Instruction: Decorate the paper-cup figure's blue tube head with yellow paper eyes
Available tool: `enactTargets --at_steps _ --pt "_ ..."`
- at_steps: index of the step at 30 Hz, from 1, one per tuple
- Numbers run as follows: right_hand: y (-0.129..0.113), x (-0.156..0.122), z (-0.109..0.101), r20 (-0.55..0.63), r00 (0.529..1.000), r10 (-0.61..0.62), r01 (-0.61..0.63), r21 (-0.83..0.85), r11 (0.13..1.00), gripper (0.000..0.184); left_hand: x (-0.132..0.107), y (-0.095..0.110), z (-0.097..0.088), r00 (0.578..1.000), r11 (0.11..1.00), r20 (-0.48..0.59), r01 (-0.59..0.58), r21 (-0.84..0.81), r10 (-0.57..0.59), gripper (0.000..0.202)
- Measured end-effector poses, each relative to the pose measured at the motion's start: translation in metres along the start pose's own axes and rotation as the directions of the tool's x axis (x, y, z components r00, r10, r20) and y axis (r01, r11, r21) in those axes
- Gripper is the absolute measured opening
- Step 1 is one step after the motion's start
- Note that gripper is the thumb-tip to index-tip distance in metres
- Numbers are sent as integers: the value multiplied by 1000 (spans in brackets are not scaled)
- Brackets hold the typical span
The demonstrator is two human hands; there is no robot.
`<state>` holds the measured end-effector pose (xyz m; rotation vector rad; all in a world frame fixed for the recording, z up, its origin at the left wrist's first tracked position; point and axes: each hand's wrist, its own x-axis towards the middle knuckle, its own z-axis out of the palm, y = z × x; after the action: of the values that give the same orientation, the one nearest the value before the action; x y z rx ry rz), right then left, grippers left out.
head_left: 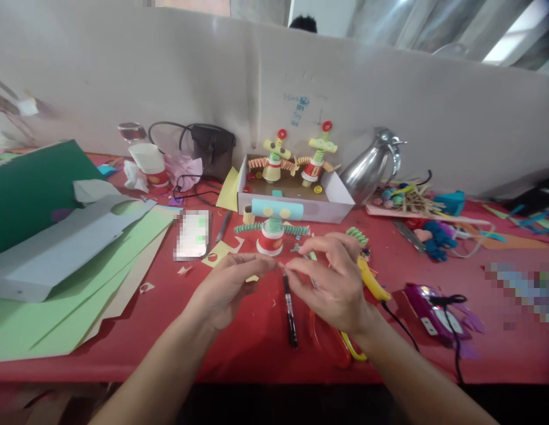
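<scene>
My left hand point(232, 283) and my right hand point(332, 277) meet fingertip to fingertip above the red table, both pinched closed. Whatever is between the fingertips is too small to make out. Just behind them stands a paper-cup figure point(271, 243) with a light blue paper tube point(278, 209) as its head and green folded-paper arms. Below the fingertips lies a black marker point(290, 313). Partly hidden by my right hand and wrist are scissors with red and yellow handles point(330, 342) and a yellow glue gun point(372, 280).
Two more cup figures point(273, 168) stand in a white box point(296, 209) at the back. Coloured paper sheets point(137, 236) and a phone point(192, 235) lie left. A steel jug point(369, 168), craft scraps and a purple device point(436, 313) with a cord are on the right.
</scene>
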<state>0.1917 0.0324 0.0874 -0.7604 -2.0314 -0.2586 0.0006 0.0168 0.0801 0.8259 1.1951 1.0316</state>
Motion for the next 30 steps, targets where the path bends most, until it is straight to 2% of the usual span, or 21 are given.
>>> enactTargets --at_steps 2,4,6,7,9,11,14,17,21,30 --pt "2 7 5 -19 991 129 -128 55 990 9 7 3 -1 985 994 -133 -107 22 109 23" --pt "8 15 13 -19 958 285 -282 107 953 7 19 6 -4 920 960 -273 -269 79 281 30" --pt "15 24 25 42 897 440 -441 134 887 5 35 9 -7 857 920 -335 -370 130 392 37" --pt "18 28 31 90 861 501 -509 135 850 3 44 11 -9 847 913 -339 -386 136 409 40" --pt "21 37 43 166 796 582 -602 109 791 3 60 14 -13 866 919 -307 -375 120 394 44" --pt "22 44 53 187 766 615 -636 77 768 5 72 17 -16 896 931 -254 -350 100 364 47" --pt "20 51 63 150 763 628 -638 26 769 6 83 22 -20 927 947 -197 -309 86 320 46" --pt "20 55 68 132 774 620 -623 -22 782 7 88 26 -21 937 945 -125 -320 68 327 36" --pt "21 56 72 115 792 599 -598 -48 800 8 93 27 -21 927 927 -24 -374 44 375 26" --pt "25 53 80 67 821 567 -561 -87 823 8 103 21 -23 909 910 55 -413 7 413 18"
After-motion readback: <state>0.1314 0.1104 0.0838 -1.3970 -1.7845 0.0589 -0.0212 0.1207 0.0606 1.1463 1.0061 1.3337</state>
